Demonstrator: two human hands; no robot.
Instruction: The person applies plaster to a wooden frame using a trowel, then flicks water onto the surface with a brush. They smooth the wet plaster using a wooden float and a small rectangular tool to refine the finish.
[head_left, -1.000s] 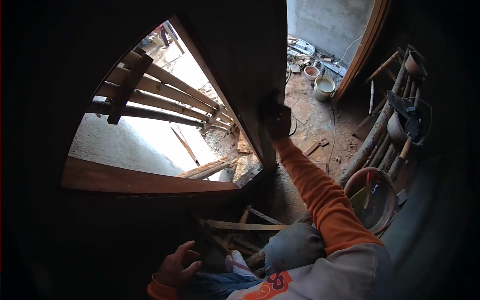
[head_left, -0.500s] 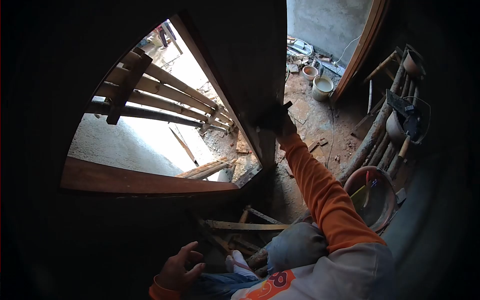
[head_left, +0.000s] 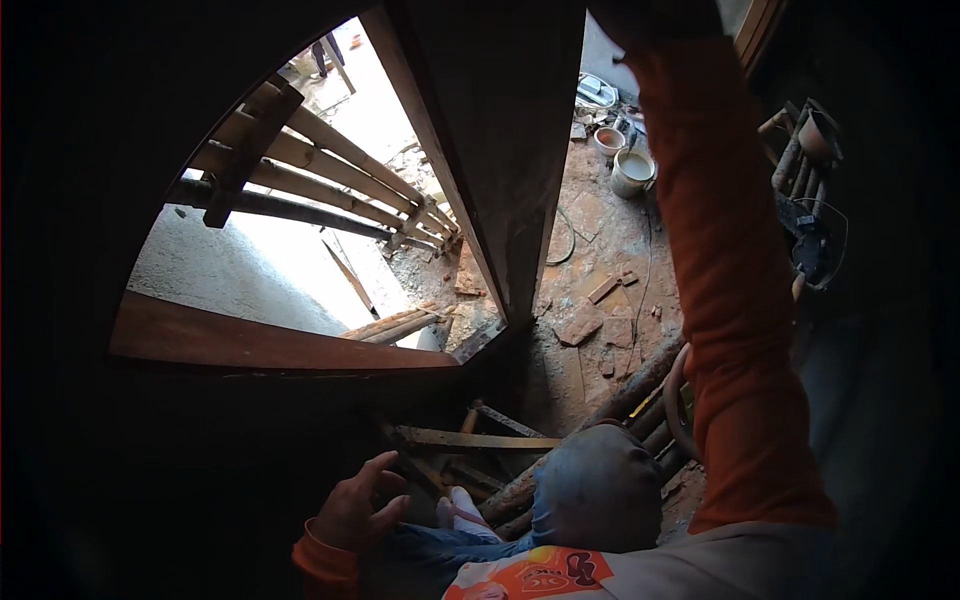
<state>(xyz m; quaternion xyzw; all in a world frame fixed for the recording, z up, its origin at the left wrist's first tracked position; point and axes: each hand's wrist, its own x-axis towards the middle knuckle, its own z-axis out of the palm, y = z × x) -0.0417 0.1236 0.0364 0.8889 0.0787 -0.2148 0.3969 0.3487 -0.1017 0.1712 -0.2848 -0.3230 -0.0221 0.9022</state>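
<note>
My right hand (head_left: 665,22) is raised at the top edge, above a long orange sleeve (head_left: 725,250). It is in deep shadow and partly out of view. Earlier it gripped a dark tool at the wall strip; now I cannot make out what it holds. The dark wall strip (head_left: 500,130) between window and doorway stands left of this arm. My left hand (head_left: 362,503) rests low over my jeans, fingers loosely curved and apart, with nothing in it. My bent knee (head_left: 605,485) shows beside it.
A wooden window frame (head_left: 280,345) opens onto bamboo rails (head_left: 310,155). Beyond the doorway stand a pale bucket (head_left: 633,172) and a small bowl (head_left: 609,140) on a rubble-strewn floor (head_left: 590,290). Poles (head_left: 640,380) and a partly hidden basin (head_left: 680,405) lie at right; planks (head_left: 480,440) lie below.
My right hand has swung up and right, away from the wall strip to the top edge. The arm now covers most of the basin. My left hand has barely moved; the view has shifted slightly.
</note>
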